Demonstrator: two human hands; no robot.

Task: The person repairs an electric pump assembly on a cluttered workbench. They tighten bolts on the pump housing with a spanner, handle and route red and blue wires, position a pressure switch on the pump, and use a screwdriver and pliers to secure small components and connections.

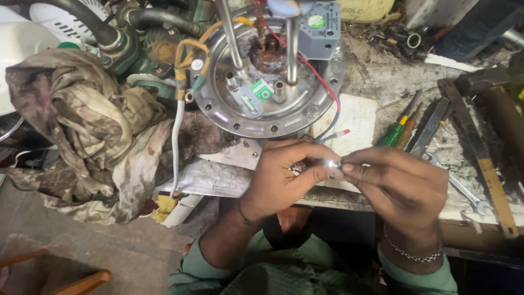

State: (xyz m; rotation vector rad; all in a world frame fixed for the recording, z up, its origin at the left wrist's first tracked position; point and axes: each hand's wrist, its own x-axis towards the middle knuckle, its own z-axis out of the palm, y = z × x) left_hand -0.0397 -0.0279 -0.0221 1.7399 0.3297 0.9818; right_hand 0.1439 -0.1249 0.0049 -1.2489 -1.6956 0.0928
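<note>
Head view shows our left hand (278,175) and right hand (398,183) meeting just below centre, their fingers (319,173) pinched narrow around a small shiny metal part (331,163). That part sits between the two sets of fingertips, held in the air just above the near edge of the surface (382,87); it is too small for us to tell its exact shape. We judge the step is best done with the left fingers holding the part steady while the right ones work it in short, gentle motions, elbows tucked, so that it does not slip and fall past the edge.

Moving outward, at 12 o'clock from our hands lies a round metal flange plate (273,117) with upright rods, a green tag and a grey box on it. A red wire (322,79) curves down from it toward our fingers. At 2 o'clock lies a green-handled screwdriver (394,134), with flat tools beside it, and at 3 o'clock a spanner (464,191). At 9 to 10 o'clock a stained rag (82,125) is heaped, with a white cable (176,142) hanging just beside it. A bracelet (412,252) circles our right wrist.
</note>
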